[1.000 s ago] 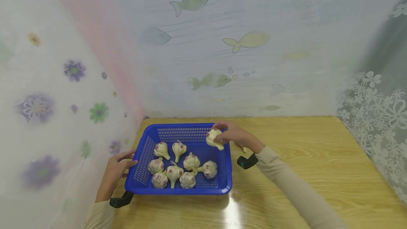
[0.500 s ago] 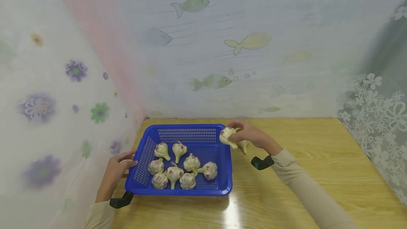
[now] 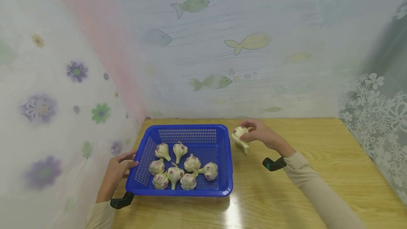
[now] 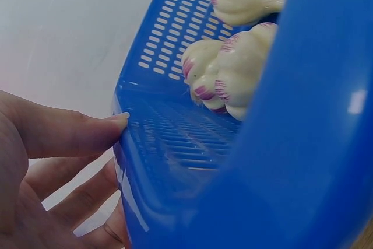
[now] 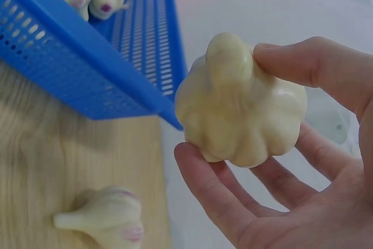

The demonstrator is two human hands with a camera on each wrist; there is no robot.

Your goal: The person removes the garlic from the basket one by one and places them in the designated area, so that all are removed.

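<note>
My right hand (image 3: 259, 135) grips a garlic bulb (image 3: 239, 132) between thumb and fingers, over the table just right of the basket. In the right wrist view the held garlic bulb (image 5: 242, 112) has its stem end facing the camera. A second garlic bulb (image 5: 111, 220) lies on the table below it, mostly hidden by the held one in the head view. At the left end of the blue plastic basket (image 3: 178, 191), my left hand (image 3: 116, 172) pinches the rim, thumb on top and fingers outside. Several garlic bulbs (image 3: 175, 173) sit in the basket's left and front part.
The basket stands on a wood-grain table (image 3: 302, 158), near the left wall (image 3: 63, 133) with flower prints. A back wall (image 3: 286, 91) with painted fish rises behind the table's far edge. Lacy flower-patterned fabric (image 3: 378, 101) hangs at the right.
My right hand has carried the garlic bulb from above the basket's right back corner, across the rim, to over the table on the right. My left hand stays on the rim.
</note>
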